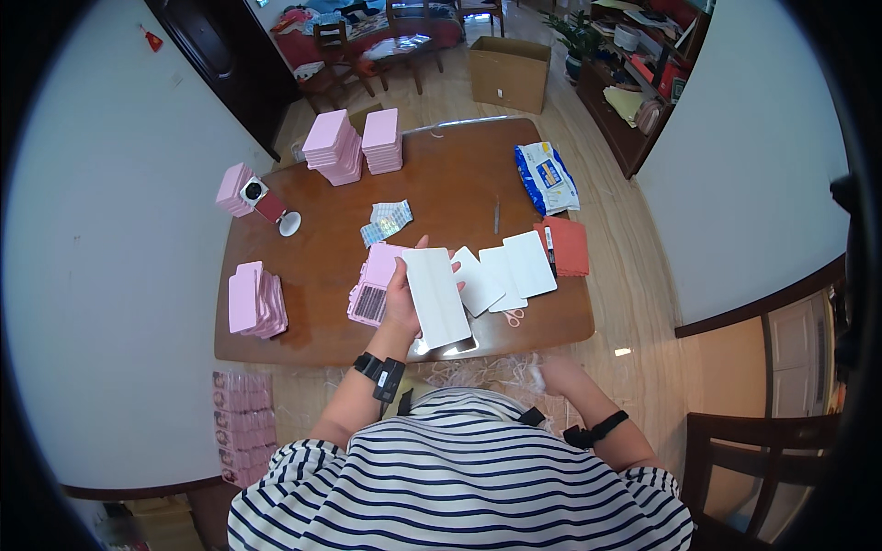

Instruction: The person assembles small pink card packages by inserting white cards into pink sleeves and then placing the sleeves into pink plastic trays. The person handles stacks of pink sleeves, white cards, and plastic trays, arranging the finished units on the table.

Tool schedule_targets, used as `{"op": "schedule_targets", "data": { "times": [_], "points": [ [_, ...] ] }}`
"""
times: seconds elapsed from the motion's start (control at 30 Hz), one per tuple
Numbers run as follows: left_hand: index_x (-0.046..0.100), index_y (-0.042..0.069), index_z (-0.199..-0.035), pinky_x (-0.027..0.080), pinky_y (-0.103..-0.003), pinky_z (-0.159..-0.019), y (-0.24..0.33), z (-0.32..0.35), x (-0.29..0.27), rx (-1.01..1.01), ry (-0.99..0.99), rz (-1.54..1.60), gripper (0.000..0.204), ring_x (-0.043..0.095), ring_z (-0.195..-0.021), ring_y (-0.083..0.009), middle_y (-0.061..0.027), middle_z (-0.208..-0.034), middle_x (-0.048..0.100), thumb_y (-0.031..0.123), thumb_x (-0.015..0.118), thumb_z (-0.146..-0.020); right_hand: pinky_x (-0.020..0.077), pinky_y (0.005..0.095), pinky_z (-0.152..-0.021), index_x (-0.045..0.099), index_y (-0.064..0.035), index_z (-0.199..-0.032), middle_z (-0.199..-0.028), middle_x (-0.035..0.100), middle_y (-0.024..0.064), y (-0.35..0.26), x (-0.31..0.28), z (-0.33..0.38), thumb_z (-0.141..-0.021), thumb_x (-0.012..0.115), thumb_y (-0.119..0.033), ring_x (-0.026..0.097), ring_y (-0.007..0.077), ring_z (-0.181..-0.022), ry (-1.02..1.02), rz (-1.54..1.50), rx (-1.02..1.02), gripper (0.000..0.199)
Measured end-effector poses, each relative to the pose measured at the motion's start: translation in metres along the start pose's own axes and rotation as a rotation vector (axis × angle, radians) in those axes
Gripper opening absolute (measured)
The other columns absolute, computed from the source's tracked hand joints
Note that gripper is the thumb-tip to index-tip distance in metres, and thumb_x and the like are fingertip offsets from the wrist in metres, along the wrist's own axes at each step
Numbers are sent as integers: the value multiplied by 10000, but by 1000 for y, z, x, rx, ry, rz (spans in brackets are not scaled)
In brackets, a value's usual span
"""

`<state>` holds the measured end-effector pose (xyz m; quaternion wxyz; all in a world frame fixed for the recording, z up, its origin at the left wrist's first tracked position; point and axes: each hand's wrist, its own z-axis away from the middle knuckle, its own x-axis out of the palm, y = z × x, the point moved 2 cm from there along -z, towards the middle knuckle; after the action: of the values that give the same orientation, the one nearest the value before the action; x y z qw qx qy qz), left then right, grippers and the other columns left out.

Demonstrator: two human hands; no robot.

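The left hand (401,298) holds a white panel (438,296) upright over the near edge of the table (303,248). The fingers wrap its left long edge and the thumb presses the face, a grip that leaves the flat side open to inspection. The panel is raised off the table and overlaps the pink box (375,285) lying flat behind it.

The right hand (551,374) is lowered beside the table's near edge, below the tabletop, near a tangle of clear plastic wrap (478,370). Its fingers are not resolved in this view, so whether they are open or closed cannot be told; it appears to hold nothing.

Three more white panels (503,274) lie fanned and overlapping just right of the held one, within easy reach of either hand. Small scissors (514,317) lie at the near edge below them. A marker (549,250) rests on a red cloth (568,244) at the right side, with a wipes pack (547,177) beyond it.

Stock is set out of the working zone:
- two tall pink stacks (354,145) at the far edge;
- a leaning pink stack (254,299) at the left;
- a small pink stack (233,190) at the far left corner, beside a small camera (254,192).

A sticker sheet (386,221) lies mid-table. A cardboard box (510,73) stands on the floor beyond the table.
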<state>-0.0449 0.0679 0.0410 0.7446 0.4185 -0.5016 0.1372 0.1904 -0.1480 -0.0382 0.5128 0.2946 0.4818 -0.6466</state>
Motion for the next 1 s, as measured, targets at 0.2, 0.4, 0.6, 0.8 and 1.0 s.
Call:
{"op": "schedule_targets", "data": {
  "times": [0.2,0.4,0.6,0.8,1.0],
  "points": [
    [277,227,-1585,378,-619,-1108,-22,12,19,-109,-104,-13,738,414,-1405,-408,-213,-1559,377,663,352,-994,543,358,-696,710,-25,-1000,-851,722,160,9,-53,-29,-880,692,-190,694,278,-745,355,-608,72,205],
    [218,171,-1600,388,-580,-1121,-38,22,43,-168,-171,-71,829,426,-1400,-416,-210,-1590,324,692,368,-973,539,382,-695,700,-40,-983,-911,717,143,-56,-116,-70,-901,671,-179,689,310,-779,784,-776,31,165],
    [201,156,-1602,391,-581,-1119,-38,28,43,-144,-181,-44,824,431,-1396,-425,-221,-1589,317,681,346,-984,541,384,-699,705,-53,-982,-910,720,135,-65,-122,-68,-902,664,-173,694,306,-789,762,-714,52,150],
    [224,134,-1589,397,-575,-1114,-37,32,36,-126,-197,-58,823,438,-1386,-433,-240,-1574,337,676,355,-984,534,391,-687,707,-71,-931,-864,710,120,-73,-122,-59,-896,659,-180,684,305,-764,561,-866,14,124],
    [282,137,-1574,428,-544,-1104,-28,37,18,-117,-159,-23,751,473,-1355,-407,-246,-1534,395,630,343,-1011,530,422,-674,704,-68,-890,-857,699,118,-47,-82,-11,-893,620,-197,669,341,-777,549,-414,-184,153]
  ]
}}
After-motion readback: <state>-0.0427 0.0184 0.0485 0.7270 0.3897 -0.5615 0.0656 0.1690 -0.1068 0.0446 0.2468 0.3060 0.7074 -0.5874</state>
